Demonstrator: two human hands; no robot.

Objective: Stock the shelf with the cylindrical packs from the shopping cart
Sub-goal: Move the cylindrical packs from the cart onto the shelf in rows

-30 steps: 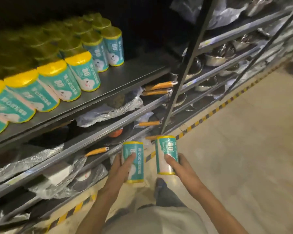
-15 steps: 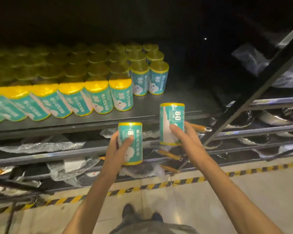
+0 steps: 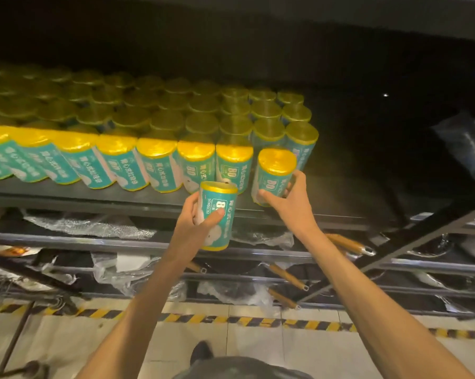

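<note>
My right hand (image 3: pixel 291 199) is wrapped around a pack (image 3: pixel 275 175) that's standing at the right end of the front row on the shelf (image 3: pixel 88 193), just beside its neighbour, while my left hand (image 3: pixel 196 222) grips a second pack (image 3: pixel 218 216) held out in front of the shelf lip, not placed yet. So I'd say we're mid-placement — next I let go on the right, then lift the left one over the edge. There's open dark shelf to the right of the row, with the slanted post (image 3: pixel 395 242) well off to the side.
</note>
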